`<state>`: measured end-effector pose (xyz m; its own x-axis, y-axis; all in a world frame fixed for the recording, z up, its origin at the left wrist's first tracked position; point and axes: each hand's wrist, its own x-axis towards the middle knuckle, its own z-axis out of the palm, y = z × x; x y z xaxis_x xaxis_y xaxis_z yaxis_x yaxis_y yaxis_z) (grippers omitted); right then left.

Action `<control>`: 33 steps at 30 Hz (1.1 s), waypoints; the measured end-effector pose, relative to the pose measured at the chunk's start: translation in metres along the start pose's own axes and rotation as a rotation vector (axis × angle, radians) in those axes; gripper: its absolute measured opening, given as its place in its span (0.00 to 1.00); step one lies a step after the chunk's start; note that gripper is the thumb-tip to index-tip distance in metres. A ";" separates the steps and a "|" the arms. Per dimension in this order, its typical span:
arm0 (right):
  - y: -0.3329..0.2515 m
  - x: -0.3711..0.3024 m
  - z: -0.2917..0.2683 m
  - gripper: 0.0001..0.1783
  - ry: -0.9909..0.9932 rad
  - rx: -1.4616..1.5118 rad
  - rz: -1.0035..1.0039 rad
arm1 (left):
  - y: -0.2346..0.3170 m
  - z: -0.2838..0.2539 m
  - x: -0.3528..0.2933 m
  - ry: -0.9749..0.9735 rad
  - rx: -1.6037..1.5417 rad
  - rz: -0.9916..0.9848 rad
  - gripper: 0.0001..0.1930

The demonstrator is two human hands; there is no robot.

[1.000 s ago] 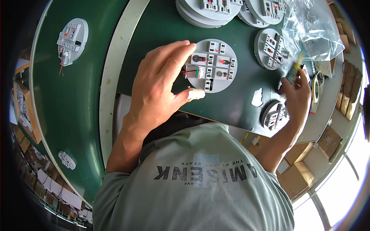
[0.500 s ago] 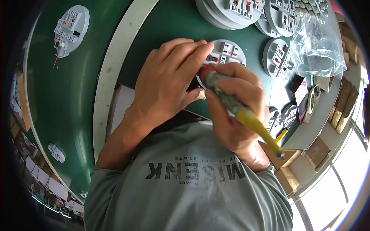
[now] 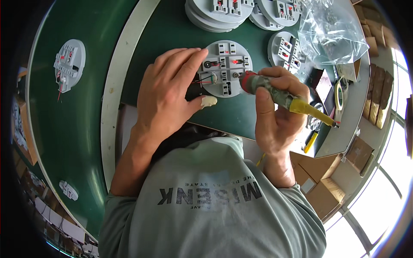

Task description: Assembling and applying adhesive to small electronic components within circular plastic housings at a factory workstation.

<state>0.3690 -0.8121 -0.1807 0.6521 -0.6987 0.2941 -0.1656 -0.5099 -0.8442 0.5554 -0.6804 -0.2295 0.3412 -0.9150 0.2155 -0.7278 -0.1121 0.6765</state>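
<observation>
A round grey plastic base (image 3: 234, 88) with raised terminal blocks, red parts and thin wires lies on the green table in front of me. My left hand (image 3: 172, 84) is beside its left edge, fingers stretched and thumb spread apart; the index fingertip meets the rim. A pale, worn covering wraps the thumb tip, just below the base. My right hand (image 3: 282, 109) is closed around an electric screwdriver (image 3: 273, 88) with a red collar, worn taped body and yellow tail end. Its nose points left at the base's right side; I cannot tell whether the bit touches.
Stacked grey bases (image 3: 215, 21) stand at the back, with another base (image 3: 284, 49) beside a clear plastic bag (image 3: 333, 38). A tape roll (image 3: 339, 94) and a yellow-handled tool (image 3: 310, 142) lie at right. A curved pale rail (image 3: 112, 86) separates a green surface at left holding a base (image 3: 71, 64).
The screwdriver and my right hand have moved right, uncovering most of the base. My left hand has shifted slightly left, its thumb now apart from the screwdriver. The whole view has shifted too.
</observation>
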 end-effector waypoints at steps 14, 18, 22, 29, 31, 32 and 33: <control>-0.002 0.008 0.029 0.18 -0.029 -0.167 0.046 | 0.014 0.021 0.014 -0.014 0.137 -0.072 0.52; 0.005 0.002 0.017 0.17 0.002 -0.122 0.043 | 0.015 0.025 0.020 0.009 0.131 -0.034 0.51; 0.017 0.002 -0.028 0.15 0.300 0.123 0.239 | 0.017 0.032 0.023 0.026 0.139 0.000 0.51; 0.035 0.033 -0.089 0.18 0.172 -0.465 0.906 | 0.033 0.030 0.035 0.156 0.097 0.078 0.34; 0.050 0.018 -0.089 0.26 0.315 -0.669 0.516 | 0.036 0.035 0.042 0.185 0.099 0.115 0.29; 0.053 0.014 -0.088 0.30 0.382 -0.762 0.318 | 0.038 0.039 0.047 0.195 0.111 0.112 0.25; 0.051 0.012 -0.085 0.30 0.386 -0.755 0.322 | 0.041 0.044 0.050 0.202 0.121 0.107 0.21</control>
<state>0.3051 -0.8889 -0.1822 0.2197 -0.9148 0.3390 -0.8269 -0.3590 -0.4328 0.5164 -0.7477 -0.2224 0.3616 -0.8292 0.4261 -0.8278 -0.0752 0.5560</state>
